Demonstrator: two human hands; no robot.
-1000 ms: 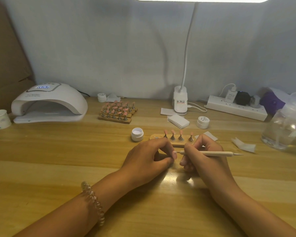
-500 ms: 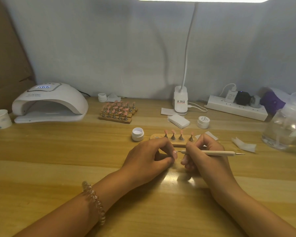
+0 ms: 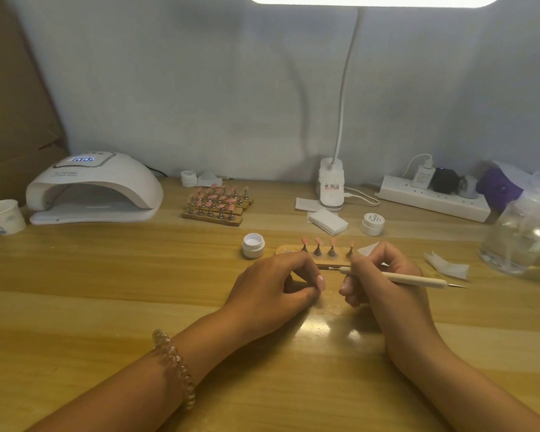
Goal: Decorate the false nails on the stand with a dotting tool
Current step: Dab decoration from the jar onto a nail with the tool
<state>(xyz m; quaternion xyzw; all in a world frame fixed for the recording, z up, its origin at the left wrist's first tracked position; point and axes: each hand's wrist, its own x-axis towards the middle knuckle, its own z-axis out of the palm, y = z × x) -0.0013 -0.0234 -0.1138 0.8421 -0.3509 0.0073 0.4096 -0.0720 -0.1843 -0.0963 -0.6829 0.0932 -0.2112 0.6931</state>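
Observation:
A wooden stand (image 3: pixel 331 261) carries pink false nails (image 3: pixel 333 242) on metal pegs; its leftmost spot looks bare. My right hand (image 3: pixel 384 275) pinches a cream dotting tool (image 3: pixel 415 279) like a pen. Its front tip points left toward my left hand, just before the stand's near edge. The thin rear tip sticks out to the right. My left hand (image 3: pixel 275 288) lies on the table with its fingers curled in front of the stand's left end. Whether these fingers hold anything is hidden.
An open white gel pot (image 3: pixel 253 245) stands left of the stand, and a lidded pot (image 3: pixel 373 223) sits behind right. Further back are a second nail stand (image 3: pixel 217 205), a curing lamp (image 3: pixel 94 188), a desk lamp base (image 3: pixel 331 185), a power strip (image 3: pixel 430 198) and wipes (image 3: pixel 327 222). A clear jar (image 3: pixel 524 232) stands at right, a paper cup (image 3: pixel 3 216) at left.
My right hand has shifted slightly to the right, and the tool's rear tip has swung a little right and down. My left hand has stayed in place.

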